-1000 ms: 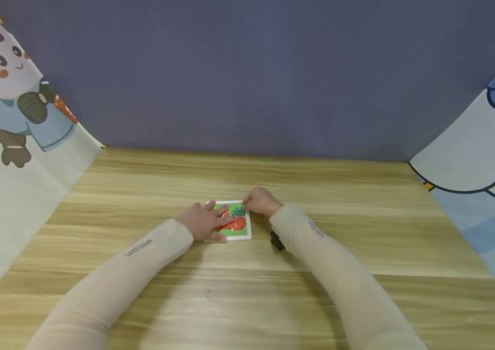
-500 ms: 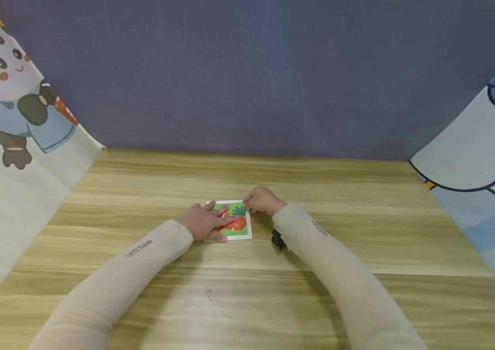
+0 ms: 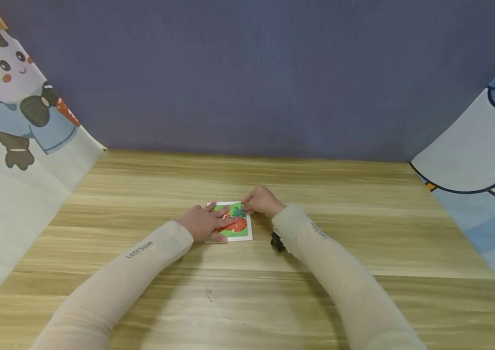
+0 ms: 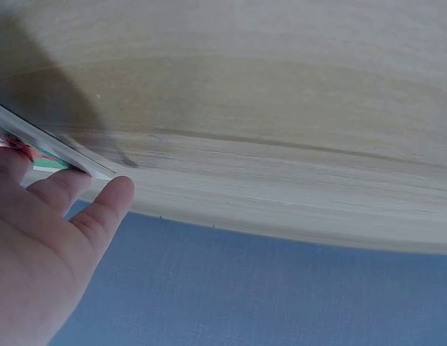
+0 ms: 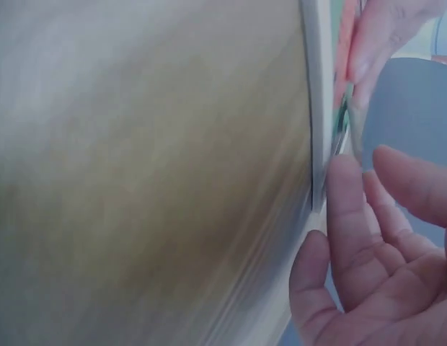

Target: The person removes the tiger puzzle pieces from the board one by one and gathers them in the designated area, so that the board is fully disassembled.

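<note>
Hands: picture panel under left, far corner by right.

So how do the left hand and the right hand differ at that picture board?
The left hand lies across the picture board, fingers spread; the right hand is at its far right corner, fingers bent. The left hand covers some of the picture; the right hand barely any. Both emerge from pale sleeves.
</note>
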`<state>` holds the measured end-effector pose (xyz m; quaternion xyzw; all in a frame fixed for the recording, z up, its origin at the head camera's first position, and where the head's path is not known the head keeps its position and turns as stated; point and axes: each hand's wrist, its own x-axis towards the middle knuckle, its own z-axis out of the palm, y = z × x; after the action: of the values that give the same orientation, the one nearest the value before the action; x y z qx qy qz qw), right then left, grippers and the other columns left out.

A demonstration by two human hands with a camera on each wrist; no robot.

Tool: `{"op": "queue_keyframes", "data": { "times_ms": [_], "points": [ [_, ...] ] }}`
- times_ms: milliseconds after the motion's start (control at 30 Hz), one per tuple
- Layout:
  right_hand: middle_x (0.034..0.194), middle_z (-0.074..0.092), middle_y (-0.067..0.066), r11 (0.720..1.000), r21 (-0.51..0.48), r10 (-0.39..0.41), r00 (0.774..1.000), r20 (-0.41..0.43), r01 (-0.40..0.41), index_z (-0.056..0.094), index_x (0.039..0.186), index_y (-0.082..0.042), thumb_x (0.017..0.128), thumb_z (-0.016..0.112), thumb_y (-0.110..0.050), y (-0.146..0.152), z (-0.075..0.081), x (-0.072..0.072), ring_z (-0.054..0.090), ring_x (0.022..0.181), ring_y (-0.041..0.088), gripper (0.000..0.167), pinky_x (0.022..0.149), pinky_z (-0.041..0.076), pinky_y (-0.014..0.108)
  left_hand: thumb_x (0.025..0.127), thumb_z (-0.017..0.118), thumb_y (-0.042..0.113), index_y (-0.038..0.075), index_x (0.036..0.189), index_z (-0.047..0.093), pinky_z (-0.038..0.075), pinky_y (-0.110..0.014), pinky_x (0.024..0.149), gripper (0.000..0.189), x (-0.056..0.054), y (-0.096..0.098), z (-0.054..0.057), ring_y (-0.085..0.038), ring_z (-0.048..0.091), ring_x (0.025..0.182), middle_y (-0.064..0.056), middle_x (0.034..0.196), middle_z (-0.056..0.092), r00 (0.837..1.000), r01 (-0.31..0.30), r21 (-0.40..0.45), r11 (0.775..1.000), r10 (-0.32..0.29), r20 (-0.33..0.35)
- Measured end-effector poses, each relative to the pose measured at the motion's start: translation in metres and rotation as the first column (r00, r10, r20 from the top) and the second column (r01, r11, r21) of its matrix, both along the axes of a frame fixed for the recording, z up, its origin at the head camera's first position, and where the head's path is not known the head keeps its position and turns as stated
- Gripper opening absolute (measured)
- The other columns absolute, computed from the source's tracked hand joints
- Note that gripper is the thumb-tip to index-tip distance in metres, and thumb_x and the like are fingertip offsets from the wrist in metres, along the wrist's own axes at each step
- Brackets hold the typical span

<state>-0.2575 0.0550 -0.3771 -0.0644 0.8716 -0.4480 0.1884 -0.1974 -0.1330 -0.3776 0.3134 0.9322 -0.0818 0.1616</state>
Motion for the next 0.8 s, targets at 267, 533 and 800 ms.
{"op": "queue_keyframes", "data": {
  "times_ms": [267,533,800],
  "points": [
    [0.095,0.070,0.018,1.000,0.013,0.014,1.000,-0.008,-0.014,0.065,0.114,0.008,0.080,0.065,0.007,-0.0044,-0.0001,0.0020,0.060,0.063,0.010,0.034,0.062,0.054,0.023,0.092,0.043,0.062,0.034,0.151,0.029,0.034,-0.055,0.104,0.067,0.0003,0.0004,-0.0004,-0.038,0.024,0.140,-0.001,0.158,0.020,1.000,-0.006,-0.012,1.000,0.005,-0.013],
    [0.108,0.068,0.016,1.000,0.008,0.014,1.000,0.013,-0.014,0.068,0.112,0.003,0.082,0.065,0.006,-0.0019,-0.0018,0.0012,0.063,0.067,0.012,0.030,0.064,0.055,0.025,0.091,0.044,0.062,0.033,0.151,0.030,0.036,-0.055,0.102,0.068,-0.0006,0.0021,-0.0009,-0.038,0.026,0.140,-0.001,0.158,0.021,1.000,-0.003,-0.020,1.000,0.003,-0.019],
    [0.110,0.066,0.015,0.999,-0.040,0.002,1.000,0.028,-0.001,0.067,0.115,0.002,0.081,0.059,0.009,0.0016,-0.0014,0.0005,0.065,0.074,0.016,0.036,0.068,0.055,0.026,0.091,0.046,0.061,0.033,0.151,0.030,0.036,-0.055,0.103,0.069,-0.0026,0.0001,-0.0024,-0.040,0.027,0.139,-0.002,0.158,0.022,1.000,-0.002,0.018,1.000,0.002,-0.001]
  ]
}}
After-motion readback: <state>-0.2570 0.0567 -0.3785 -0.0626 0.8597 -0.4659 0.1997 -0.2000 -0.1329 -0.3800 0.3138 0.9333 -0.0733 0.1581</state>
